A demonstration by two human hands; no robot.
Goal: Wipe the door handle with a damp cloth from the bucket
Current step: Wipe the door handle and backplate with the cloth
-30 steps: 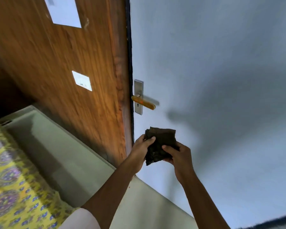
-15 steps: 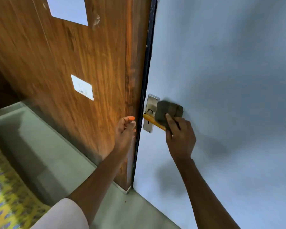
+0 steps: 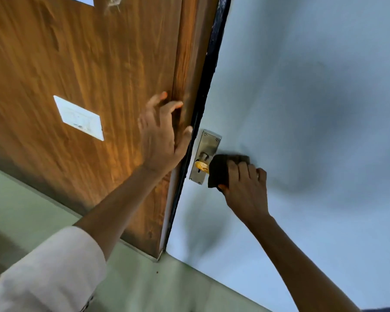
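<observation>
The door handle (image 3: 200,165) is a gold lever on a silver backplate (image 3: 206,154), fixed to the pale blue door (image 3: 302,109). A dark brown cloth (image 3: 218,170) is wrapped over the lever, so only its gold base near the plate shows. My right hand (image 3: 245,183) is shut on the cloth and presses it against the handle. My left hand (image 3: 160,136) rests with fingers spread on the wooden frame (image 3: 185,64) just left of the backplate, thumb at the black edge. No bucket is in view.
A brown wood-grain panel (image 3: 77,64) with a white switch plate (image 3: 79,118) fills the left. The pale green floor (image 3: 144,284) runs along the bottom. A black strip (image 3: 212,64) separates the wood from the blue door.
My right hand slid the cloth further along the lever and now covers it. My left hand rose from beside the door edge and spread against the wooden frame. The view moved closer.
</observation>
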